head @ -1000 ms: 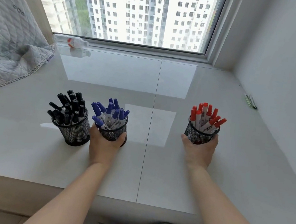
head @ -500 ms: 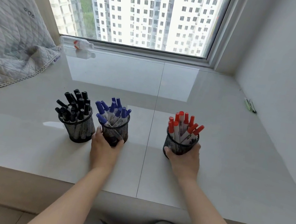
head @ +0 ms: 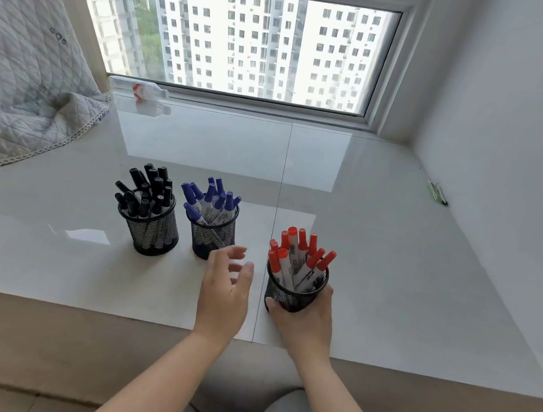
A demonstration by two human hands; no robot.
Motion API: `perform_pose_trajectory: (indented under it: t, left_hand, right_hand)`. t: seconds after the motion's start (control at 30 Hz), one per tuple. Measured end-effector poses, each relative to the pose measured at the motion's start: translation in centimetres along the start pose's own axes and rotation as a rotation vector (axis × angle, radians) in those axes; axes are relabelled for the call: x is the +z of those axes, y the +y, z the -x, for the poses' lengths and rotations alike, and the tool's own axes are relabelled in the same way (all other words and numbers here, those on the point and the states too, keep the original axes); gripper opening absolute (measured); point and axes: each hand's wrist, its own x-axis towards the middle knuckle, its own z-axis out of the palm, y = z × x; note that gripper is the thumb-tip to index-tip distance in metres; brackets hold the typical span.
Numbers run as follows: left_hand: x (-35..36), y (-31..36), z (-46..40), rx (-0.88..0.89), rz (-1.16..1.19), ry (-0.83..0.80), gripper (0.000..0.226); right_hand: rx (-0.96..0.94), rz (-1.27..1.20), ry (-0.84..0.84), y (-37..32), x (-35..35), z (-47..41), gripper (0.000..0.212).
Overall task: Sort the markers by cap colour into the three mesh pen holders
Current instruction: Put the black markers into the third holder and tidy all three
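— Glossy white sill [head: 392,273] under the window: where do we see the holders?

— Our right hand [head: 303,320] grips the holder of red-capped markers [head: 294,288] near the front edge. Our left hand [head: 224,293] hangs loose-fingered, holding nothing, just before the blue-capped holder [head: 213,234]; the black-capped holder [head: 153,228] stands beside it.

— Beyond?

— A quilt [head: 18,96] far left.

Bright window [head: 250,44] glare, maybe edge warp
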Motion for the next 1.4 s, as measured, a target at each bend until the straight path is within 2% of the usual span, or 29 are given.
perform_pose_trajectory:
  t: [0.13,0.27,0.57,0.7,0.83,0.93,1.03,1.1,1.2,1.33,1.4]
  left_hand:
    - [-0.5,1.9,-0.1,0.193,-0.038,-0.029,0.016]
    - [-0.8,2.2,-0.8,0.333,-0.367,-0.097,0.025]
    - [-0.4,2.3,-2.5,0.346,-0.494,-0.192,0.032]
    - [-0.6,2.2,-3.8,0.334,-0.529,-0.247,0.031]
    - [-1.0,2.2,-4.7,0.315,-0.574,-0.305,0.029]
    - [-1.0,2.2,-4.9,0.284,-0.523,-0.340,0.025]
    - [-0.9,2.2,-4.8,0.215,-0.384,-0.342,0.018]
    - [-1.0,2.5,-4.8,0.144,-0.291,-0.335,0.011]
    - [-1.5,3.6,-5.1,0.073,-0.148,-0.294,0.005]
    - [-3.0,5.1,-5.6,0.105,-0.005,-0.146,0.011]
    - [-3.9,5.6,-5.8,0.092,0.071,-0.080,0.012]
  right_hand:
    - [-0.020,0.004,0.048,-0.1,0.5,1.6,0.083]
    - [-0.047,0.034,0.045,-0.2,0.5,2.2,0.085]
    - [-0.062,0.015,0.012,0.0,0.2,2.4,0.080]
    - [-0.059,-0.006,-0.060,0.2,0.0,2.1,0.074]
    - [-0.183,0.022,-0.138,1.0,-1.6,1.8,0.060]
    - [-0.207,-0.019,-0.071,0.4,-3.1,0.5,0.043]
    - [-0.222,-0.040,0.047,-2.1,-4.3,-1.7,0.025]
    - [-0.264,-0.022,0.057,-4.3,-4.8,-3.2,0.015]
    - [-0.358,0.119,-0.067,-7.3,-4.9,-5.1,0.009]
    - [-0.489,0.532,-0.319,-9.5,-4.1,-7.0,0.025]
    - [-0.482,0.618,-0.376,-10.0,-3.8,-7.4,0.028]
